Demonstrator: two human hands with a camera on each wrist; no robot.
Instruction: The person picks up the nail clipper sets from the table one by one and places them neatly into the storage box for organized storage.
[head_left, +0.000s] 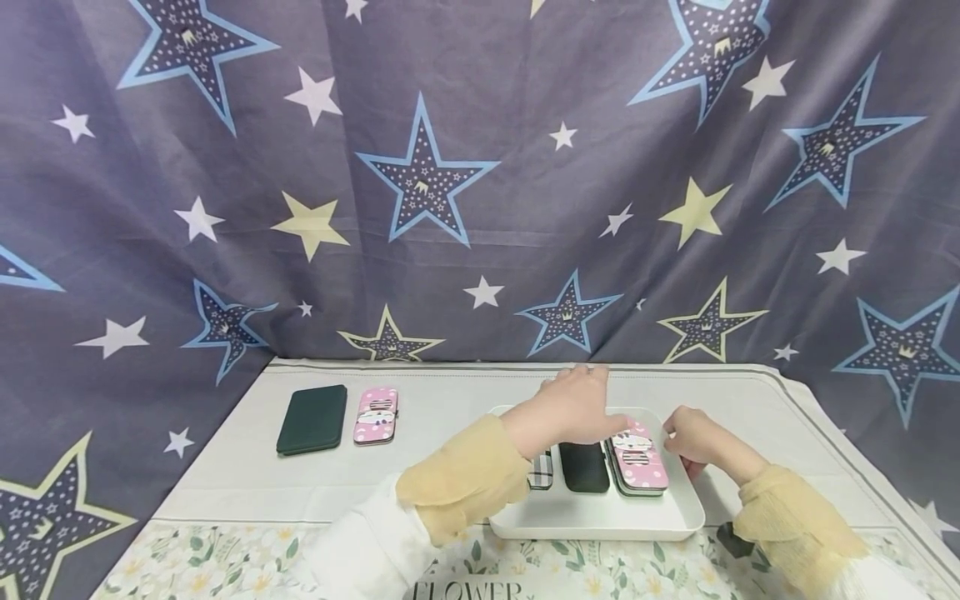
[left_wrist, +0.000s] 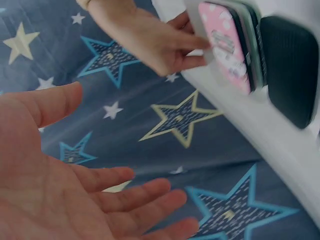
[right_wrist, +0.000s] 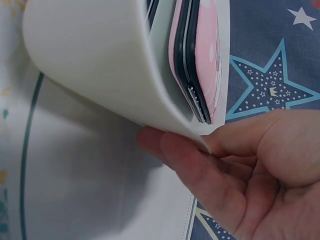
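Note:
A white tray (head_left: pixel 596 531) holds a pink patterned case (head_left: pixel 643 475) lying on top of another case, a black case (head_left: pixel 585 471) and a plaid case (head_left: pixel 541 473). My left hand (head_left: pixel 572 408) is held over the tray, partly hiding its contents; in the left wrist view its fingers are spread and the palm bears nothing. With thumb and fingers, my right hand (right_wrist: pixel 240 175) pinches the rim of the tray at its right side. The pink case's stacked edges (right_wrist: pixel 192 60) show just inside that wall.
Left of the tray, a dark green flat case (head_left: pixel 312 420) and another pink patterned case (head_left: pixel 376 415) lie on the white tablecloth (head_left: pixel 427 467). A small dark object (head_left: pixel 733 540) is partly under my right sleeve. A star-patterned curtain (head_left: pixel 480 208) hangs behind the table.

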